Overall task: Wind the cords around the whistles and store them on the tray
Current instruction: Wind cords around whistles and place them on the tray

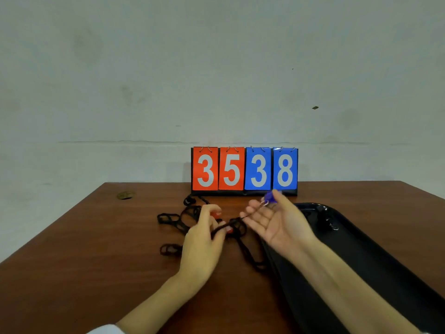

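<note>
Loose cords [178, 220] lie heaped at 9 o'clock on the table [96, 237]. My left hand [204, 237] pinches one cord [218, 229] taut toward my right hand [272, 220]. Its thumb pins the blue whistle [271, 196], other fingers spread, ready for winding, I judge. The tray [361, 237] sits at 3 o'clock, handy for storing.

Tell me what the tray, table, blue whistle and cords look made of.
Tray: black plastic, likely; glossy highlights along its rim. Table: wood or wood-look laminate, brown grain, matte. Blue whistle: plastic, apparently, with a metal ring. Cords: black woven fabric, dull and limp.
</note>
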Action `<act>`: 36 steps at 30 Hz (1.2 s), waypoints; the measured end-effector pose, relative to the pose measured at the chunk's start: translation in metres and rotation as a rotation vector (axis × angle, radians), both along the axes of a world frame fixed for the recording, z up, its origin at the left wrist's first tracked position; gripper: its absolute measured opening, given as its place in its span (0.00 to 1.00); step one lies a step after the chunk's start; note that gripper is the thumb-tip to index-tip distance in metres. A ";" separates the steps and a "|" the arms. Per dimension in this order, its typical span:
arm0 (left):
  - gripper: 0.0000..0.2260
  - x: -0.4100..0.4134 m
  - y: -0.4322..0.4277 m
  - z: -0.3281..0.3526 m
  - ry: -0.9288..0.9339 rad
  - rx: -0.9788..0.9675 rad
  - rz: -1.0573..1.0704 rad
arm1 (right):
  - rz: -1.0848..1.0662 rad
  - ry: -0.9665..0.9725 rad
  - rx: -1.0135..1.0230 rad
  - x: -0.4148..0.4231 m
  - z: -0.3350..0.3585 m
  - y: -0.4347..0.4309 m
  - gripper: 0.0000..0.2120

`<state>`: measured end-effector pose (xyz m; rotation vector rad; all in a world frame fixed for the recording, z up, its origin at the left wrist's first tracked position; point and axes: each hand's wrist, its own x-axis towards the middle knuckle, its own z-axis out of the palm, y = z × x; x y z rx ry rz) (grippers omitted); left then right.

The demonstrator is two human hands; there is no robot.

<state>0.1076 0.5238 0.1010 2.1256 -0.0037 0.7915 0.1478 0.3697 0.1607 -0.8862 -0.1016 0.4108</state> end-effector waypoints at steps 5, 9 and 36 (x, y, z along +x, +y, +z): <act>0.04 0.012 0.023 0.018 0.133 -0.585 0.055 | 0.055 -0.096 -0.204 0.029 0.007 -0.032 0.17; 0.01 0.018 0.045 0.019 0.155 -0.761 -0.037 | -0.274 -0.569 -1.043 0.039 -0.003 -0.046 0.15; 0.28 0.074 -0.132 0.045 0.390 0.251 -0.654 | -0.610 -0.584 -0.283 0.026 0.024 -0.069 0.14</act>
